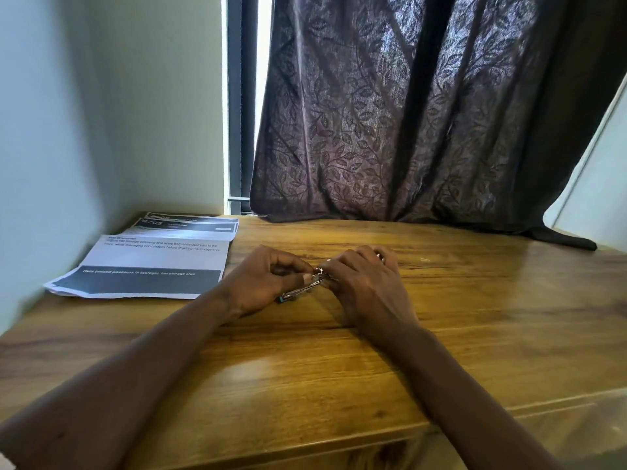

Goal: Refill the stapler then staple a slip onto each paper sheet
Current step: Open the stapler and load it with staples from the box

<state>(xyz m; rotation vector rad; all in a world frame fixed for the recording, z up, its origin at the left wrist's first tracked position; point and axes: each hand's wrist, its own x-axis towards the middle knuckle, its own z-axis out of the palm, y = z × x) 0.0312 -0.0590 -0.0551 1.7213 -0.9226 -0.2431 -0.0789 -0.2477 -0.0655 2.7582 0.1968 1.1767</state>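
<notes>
A small metal stapler [300,289] with a teal base lies low over the wooden table [475,317], held between both hands at the middle of the view. My left hand [261,283] pinches its near end with thumb and fingers. My right hand [366,286] covers its far end, fingers curled over the top. Most of the stapler is hidden by the fingers. A stack of printed paper sheets [152,259] with dark bands lies at the table's back left corner, beside my left hand.
A dark leaf-patterned curtain [424,113] hangs behind the table and drapes onto its back edge. A pale wall [68,130] borders the table on the left. The table's front edge [305,449] runs close below my forearms.
</notes>
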